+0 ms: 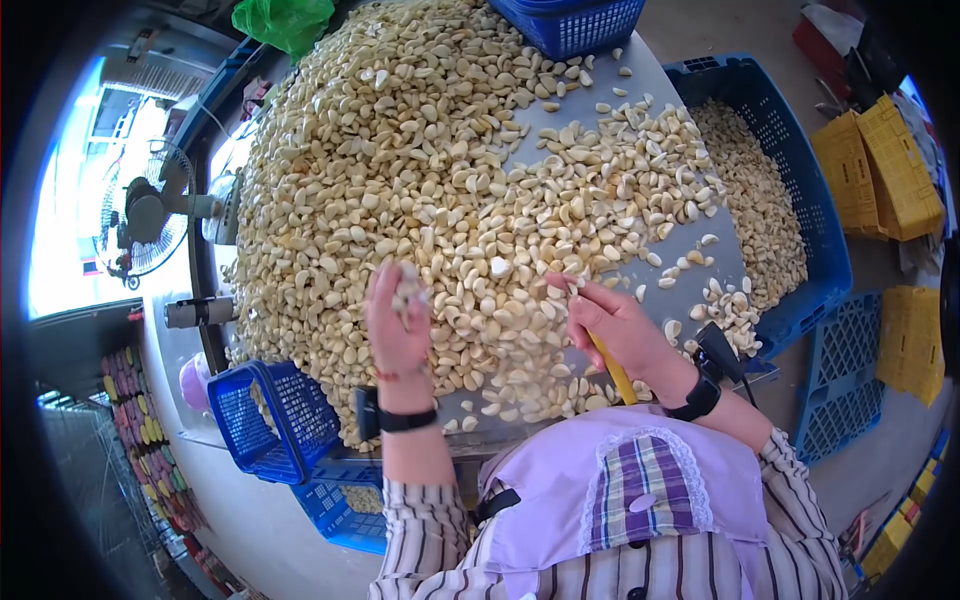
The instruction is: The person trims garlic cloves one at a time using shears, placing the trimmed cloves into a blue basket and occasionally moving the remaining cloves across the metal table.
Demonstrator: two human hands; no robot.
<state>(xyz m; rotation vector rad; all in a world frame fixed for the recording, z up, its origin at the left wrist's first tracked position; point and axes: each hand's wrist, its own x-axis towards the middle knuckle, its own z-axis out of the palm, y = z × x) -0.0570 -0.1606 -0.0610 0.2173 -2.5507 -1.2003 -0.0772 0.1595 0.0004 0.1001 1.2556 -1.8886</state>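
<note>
A large heap of pale, curved kernels (370, 190) covers a grey metal table (680, 260). My left hand (397, 335) is over the front of the heap, its fingers curled around a few pale kernels (410, 295) and partly smeared by motion. To its right, my right hand (625, 335) is closed around a tool with a yellow handle (612, 368). The handle points down toward my apron; the tool's tip is too small to make out. Blurred kernels (530, 350) lie between the two hands.
A big blue crate (835, 250) of kernels stands on the right. Blue baskets sit at the back edge (575, 30) and front left (290, 420). A fan (145, 210) stands left, yellow crates (885, 170) far right. A green bag (285, 22) lies at the back.
</note>
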